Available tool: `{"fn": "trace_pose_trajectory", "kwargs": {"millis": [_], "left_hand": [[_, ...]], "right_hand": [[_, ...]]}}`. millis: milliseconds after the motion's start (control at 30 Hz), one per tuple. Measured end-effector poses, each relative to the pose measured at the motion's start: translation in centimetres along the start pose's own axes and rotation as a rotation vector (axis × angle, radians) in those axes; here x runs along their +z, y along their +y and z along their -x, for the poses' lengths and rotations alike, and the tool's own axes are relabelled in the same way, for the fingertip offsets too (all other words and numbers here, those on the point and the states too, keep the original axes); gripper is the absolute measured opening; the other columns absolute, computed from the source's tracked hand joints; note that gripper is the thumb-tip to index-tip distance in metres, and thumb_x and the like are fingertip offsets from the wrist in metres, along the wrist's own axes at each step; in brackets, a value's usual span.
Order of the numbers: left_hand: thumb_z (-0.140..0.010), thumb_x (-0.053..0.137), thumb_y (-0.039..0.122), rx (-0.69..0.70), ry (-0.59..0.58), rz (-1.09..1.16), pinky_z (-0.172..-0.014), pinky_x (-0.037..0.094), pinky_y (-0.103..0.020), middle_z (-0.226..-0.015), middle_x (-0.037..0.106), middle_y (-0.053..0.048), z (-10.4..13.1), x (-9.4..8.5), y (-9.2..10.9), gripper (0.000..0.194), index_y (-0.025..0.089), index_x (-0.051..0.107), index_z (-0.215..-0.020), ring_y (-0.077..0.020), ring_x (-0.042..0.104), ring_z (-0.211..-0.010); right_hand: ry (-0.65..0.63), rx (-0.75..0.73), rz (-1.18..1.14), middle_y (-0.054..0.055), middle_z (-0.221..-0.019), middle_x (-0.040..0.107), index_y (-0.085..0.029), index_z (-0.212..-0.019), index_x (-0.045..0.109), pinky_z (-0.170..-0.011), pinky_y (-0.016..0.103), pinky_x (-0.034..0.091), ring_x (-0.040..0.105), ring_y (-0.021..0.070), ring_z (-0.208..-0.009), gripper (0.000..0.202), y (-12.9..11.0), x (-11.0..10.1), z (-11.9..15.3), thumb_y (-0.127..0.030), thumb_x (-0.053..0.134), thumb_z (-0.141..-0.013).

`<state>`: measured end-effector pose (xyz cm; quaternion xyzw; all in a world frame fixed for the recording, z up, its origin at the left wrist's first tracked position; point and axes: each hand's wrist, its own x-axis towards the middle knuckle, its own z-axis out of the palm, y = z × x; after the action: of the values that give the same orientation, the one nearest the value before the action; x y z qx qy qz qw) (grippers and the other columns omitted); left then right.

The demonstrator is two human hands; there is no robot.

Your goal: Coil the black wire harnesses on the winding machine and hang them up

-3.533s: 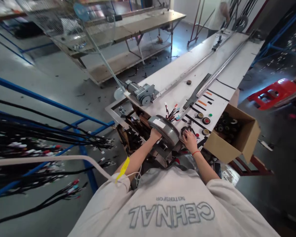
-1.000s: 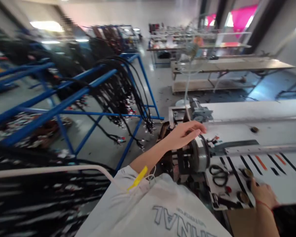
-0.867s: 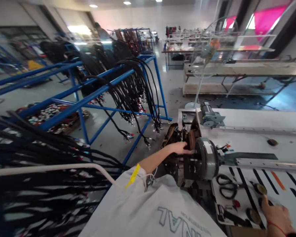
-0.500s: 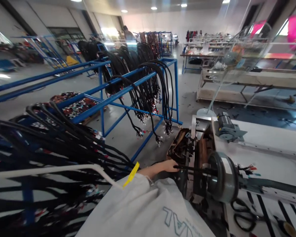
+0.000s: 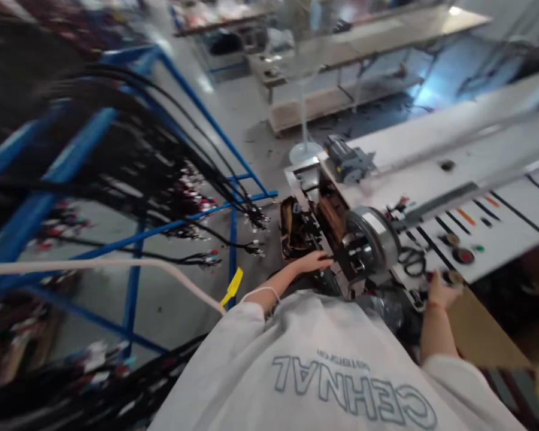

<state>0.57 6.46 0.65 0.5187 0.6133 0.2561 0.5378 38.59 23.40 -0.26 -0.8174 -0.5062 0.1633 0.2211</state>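
Observation:
My left hand is in front of the grey round drum machine. Its fingers are closed at the end of a thin black cable, which leads toward the drum's opening; blur hides most of it. My right hand rests at the bench's front edge, close to a roll of tape. Blur hides whether its fingers hold anything. Black-handled scissors lie on the white bench between the drum and my right hand.
To the left, a blue metal rack carries bundles of black cables. A grey motor sits on the bench's far side. A brown bin stands beyond my left hand. A pale cord with a yellow tag hangs near my left sleeve.
The view has swung down and to the right. My right hand has come into view at the bench edge. My left hand stays by the drum, and less of the black cable shows.

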Motion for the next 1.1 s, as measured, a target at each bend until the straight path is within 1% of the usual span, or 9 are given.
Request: {"fn": "trace_pose_trajectory", "kwargs": {"millis": [67,100,167,400,600,733,867,967,1100], "left_hand": [[-0.088,0.049,0.054,0.011,0.011,0.094,-0.059,0.043,-0.023,-0.063,0.055,0.002,-3.5,1.4,2.5,0.040,0.016,0.056,-0.080,-0.0112,0.051,-0.057],[-0.090,0.046,0.053,-0.015,0.017,0.115,-0.056,0.042,-0.023,-0.061,0.052,0.003,-4.5,2.0,3.5,0.039,0.016,0.054,-0.081,-0.0104,0.049,-0.054],[-0.093,0.040,0.052,-0.062,0.030,0.102,-0.051,0.038,-0.023,-0.057,0.047,0.005,-5.2,2.8,4.5,0.038,0.018,0.050,-0.079,-0.0097,0.045,-0.048],[-0.093,0.033,0.057,0.032,0.085,-0.085,-0.058,0.041,-0.026,-0.056,0.050,0.002,-1.9,1.4,3.7,0.047,0.020,0.046,-0.067,-0.0143,0.051,-0.058],[-0.095,0.034,0.049,0.068,0.128,-0.145,-0.065,0.043,-0.027,-0.059,0.055,-0.001,-1.9,1.4,3.7,0.042,0.020,0.047,-0.067,-0.0161,0.055,-0.064],[-0.095,0.038,0.045,0.114,0.070,-0.175,-0.066,0.042,-0.026,-0.065,0.058,-0.001,-1.1,1.0,3.3,0.035,0.019,0.052,-0.075,-0.0156,0.055,-0.064],[-0.094,0.038,0.048,0.094,0.011,-0.196,-0.067,0.042,-0.026,-0.066,0.056,0.000,1.1,-0.1,1.3,0.037,0.018,0.054,-0.079,-0.0154,0.054,-0.066],[-0.094,0.033,0.047,0.060,0.096,-0.225,-0.068,0.041,-0.027,-0.067,0.055,-0.001,2.2,-0.3,0.2,0.039,0.019,0.051,-0.074,-0.0157,0.052,-0.067],[-0.094,0.030,0.051,0.070,0.144,-0.210,-0.068,0.039,-0.027,-0.066,0.053,-0.001,2.3,0.5,0.5,0.040,0.021,0.044,-0.071,-0.0157,0.049,-0.065]], "right_hand": [[0.064,0.191,-0.039,0.032,-0.135,0.047,-0.001,-0.141,0.036,-0.106,0.048,0.041,0.046,0.0388,-0.129,0.081,0.4,0.4,0.4,-0.053,0.061,-0.084],[0.072,0.239,-0.059,0.032,-0.136,0.046,0.002,-0.140,0.037,-0.108,0.046,0.039,0.045,0.0383,-0.130,0.083,0.3,0.7,0.4,-0.054,0.062,-0.084],[0.077,0.276,-0.053,0.032,-0.139,0.044,0.003,-0.142,0.033,-0.109,0.046,0.036,0.044,0.0388,-0.131,0.088,0.2,1.2,0.2,-0.058,0.060,-0.084],[0.066,0.273,-0.042,0.029,-0.143,0.041,0.000,-0.147,0.027,-0.110,0.045,0.034,0.043,0.0378,-0.132,0.096,1.6,1.7,0.3,-0.064,0.058,-0.083],[0.097,0.263,-0.022,0.029,-0.143,0.042,0.001,-0.147,0.028,-0.108,0.046,0.036,0.043,0.0386,-0.132,0.093,1.4,2.0,0.1,-0.066,0.051,-0.087],[0.094,0.271,-0.017,0.029,-0.140,0.045,0.000,-0.146,0.030,-0.107,0.047,0.037,0.046,0.0386,-0.129,0.090,0.9,1.7,0.4,-0.065,0.052,-0.087],[0.076,0.276,-0.008,0.030,-0.139,0.045,0.001,-0.147,0.028,-0.106,0.046,0.038,0.045,0.0395,-0.129,0.095,0.8,1.5,0.4,-0.063,0.060,-0.083],[0.080,0.273,-0.007,0.030,-0.139,0.046,0.001,-0.147,0.028,-0.106,0.046,0.038,0.046,0.0399,-0.129,0.095,1.1,1.7,0.2,-0.063,0.060,-0.083],[0.098,0.258,-0.032,0.030,-0.140,0.045,0.001,-0.146,0.030,-0.107,0.045,0.037,0.046,0.0388,-0.129,0.094,1.5,2.0,0.0,-0.062,0.060,-0.083]]}}
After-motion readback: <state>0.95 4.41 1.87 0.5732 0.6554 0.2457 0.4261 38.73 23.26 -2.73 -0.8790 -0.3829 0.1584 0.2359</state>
